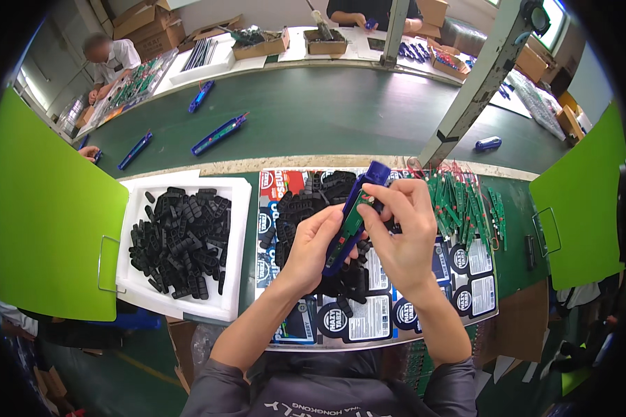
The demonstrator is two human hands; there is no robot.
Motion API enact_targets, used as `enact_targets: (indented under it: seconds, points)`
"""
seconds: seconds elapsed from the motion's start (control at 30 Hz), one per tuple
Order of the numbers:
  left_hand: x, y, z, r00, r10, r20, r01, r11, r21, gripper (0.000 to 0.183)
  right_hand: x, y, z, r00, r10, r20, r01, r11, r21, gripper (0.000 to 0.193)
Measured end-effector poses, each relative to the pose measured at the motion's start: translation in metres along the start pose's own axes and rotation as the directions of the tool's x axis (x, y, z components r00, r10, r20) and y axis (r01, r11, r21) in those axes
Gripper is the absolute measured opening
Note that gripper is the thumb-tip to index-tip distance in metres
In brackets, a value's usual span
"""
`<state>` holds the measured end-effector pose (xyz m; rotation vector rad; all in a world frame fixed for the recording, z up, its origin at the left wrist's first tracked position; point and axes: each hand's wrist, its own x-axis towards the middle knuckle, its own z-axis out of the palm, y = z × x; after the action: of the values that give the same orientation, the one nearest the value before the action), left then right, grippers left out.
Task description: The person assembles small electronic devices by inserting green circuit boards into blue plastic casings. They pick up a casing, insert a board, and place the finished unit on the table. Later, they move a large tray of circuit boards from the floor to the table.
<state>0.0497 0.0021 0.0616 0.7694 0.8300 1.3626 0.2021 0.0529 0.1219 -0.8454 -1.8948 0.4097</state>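
Observation:
My left hand (309, 249) is closed around a long blue plastic casing (376, 172), tilted with its upper end to the right. A narrow green circuit board (348, 233) lies along the casing's open side. Thumb and fingers of my right hand (407, 233) pinch the board near its upper end. Below my hands, a heap of black ribbed plastic parts (295, 219) spreads over a printed sheet (476, 285). Beside my right hand lies a pile of green circuit boards (459, 205) with thin red wires.
A white foam tray (240, 243) of black parts stands at left. Lime-green panels (55, 208) (581, 201) flank the bench. Blue casings (219, 134) lie on the dark green belt (292, 104). A metal post (466, 104) rises at right. Other people work across and at far left.

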Motion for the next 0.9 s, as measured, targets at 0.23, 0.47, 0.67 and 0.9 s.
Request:
enact_targets:
  seconds: [0.23,0.47,0.67,0.9]
  points:
    - [-0.004,-0.001,0.009,0.995,0.094,-0.038,-0.087,0.986,0.145,0.037,-0.006,0.018,0.013,0.996,0.052,-0.076,-0.048,0.997,0.06,0.045]
    - [-0.004,-0.007,0.009,0.994,0.108,-0.016,-0.1,0.96,0.262,0.039,-0.008,0.024,0.013,0.966,0.257,-0.008,-0.247,0.939,0.24,0.064]
    - [-0.004,-0.009,0.006,0.991,0.129,-0.025,-0.113,0.934,0.339,0.039,-0.01,0.028,0.013,0.956,0.291,0.026,-0.287,0.915,0.283,0.064]
    - [-0.003,-0.009,0.003,0.987,0.158,-0.031,-0.132,0.904,0.407,0.037,-0.007,0.035,0.012,0.906,0.393,0.16,-0.422,0.795,0.436,0.057]
